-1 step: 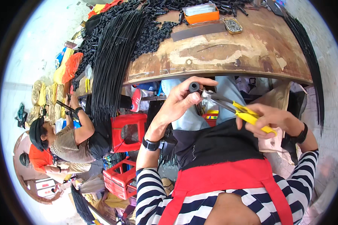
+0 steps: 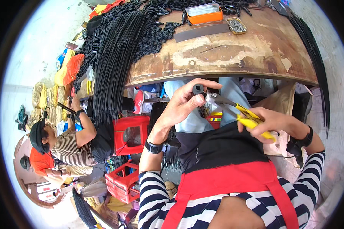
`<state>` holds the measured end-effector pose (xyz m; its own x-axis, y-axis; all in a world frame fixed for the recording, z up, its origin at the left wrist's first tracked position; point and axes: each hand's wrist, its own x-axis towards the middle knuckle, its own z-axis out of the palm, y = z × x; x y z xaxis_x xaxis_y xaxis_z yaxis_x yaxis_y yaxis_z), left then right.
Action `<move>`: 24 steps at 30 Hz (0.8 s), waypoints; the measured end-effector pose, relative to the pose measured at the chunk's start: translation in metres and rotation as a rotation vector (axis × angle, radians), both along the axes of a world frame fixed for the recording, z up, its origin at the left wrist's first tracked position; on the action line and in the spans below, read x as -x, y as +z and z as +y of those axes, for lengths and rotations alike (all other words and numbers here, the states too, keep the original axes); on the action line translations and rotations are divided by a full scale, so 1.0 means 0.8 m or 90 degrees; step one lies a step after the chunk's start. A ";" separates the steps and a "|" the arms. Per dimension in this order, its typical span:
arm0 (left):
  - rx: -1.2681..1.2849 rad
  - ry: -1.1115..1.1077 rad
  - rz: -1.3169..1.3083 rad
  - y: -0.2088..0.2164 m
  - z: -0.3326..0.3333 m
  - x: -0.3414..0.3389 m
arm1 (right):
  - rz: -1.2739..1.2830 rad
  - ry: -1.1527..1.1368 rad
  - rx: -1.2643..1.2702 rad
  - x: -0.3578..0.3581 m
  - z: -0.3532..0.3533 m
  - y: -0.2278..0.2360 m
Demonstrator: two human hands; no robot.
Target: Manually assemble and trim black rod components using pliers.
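Between the thumb and curled fingers of my left hand [image 2: 181, 107] is a small black tubular plastic fitting [image 2: 198, 89], its round open end facing up. The index finger stretches out past it to the right. My right hand [image 2: 275, 121] is wrapped round yellow-handled pliers [image 2: 250, 121]. Their dark jaws lie at the right side of the fitting, beside my left thumb tip, where a small shiny bit shows; what exactly the jaws grip is too small to tell. Both hands are held above my lap, in front of the table edge.
On the wooden table [image 2: 256, 49] lie a bundle of long black rods [image 2: 116, 57], heaped black fittings [image 2: 156, 40], an orange box [image 2: 205, 17], a grey strip [image 2: 202, 33] and a tray of small metal parts [image 2: 237, 26]. Red stools [image 2: 130, 133] and a co-worker [image 2: 72, 143] are at left.
The pliers' handles have spread a little further apart, and my right hand has shifted slightly left with them. My left hand and the fitting have barely moved.
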<state>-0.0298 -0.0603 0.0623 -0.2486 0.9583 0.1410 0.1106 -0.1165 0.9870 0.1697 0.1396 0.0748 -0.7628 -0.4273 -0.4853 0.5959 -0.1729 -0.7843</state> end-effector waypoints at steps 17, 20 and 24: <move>0.023 0.079 0.079 -0.010 -0.005 -0.012 | 0.331 -0.116 -0.559 0.009 0.003 -0.012; -0.019 0.088 0.108 -0.017 -0.006 -0.011 | 0.231 -0.065 -0.564 0.006 0.005 0.005; -0.019 0.118 0.073 -0.021 -0.011 -0.014 | 0.220 -0.099 -0.495 0.007 -0.009 0.010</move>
<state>-0.0188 -0.0687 0.0451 -0.4015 0.8922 0.2066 0.2440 -0.1132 0.9631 0.1639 0.1321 0.0829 -0.9437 0.0510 -0.3270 0.3165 0.4278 -0.8466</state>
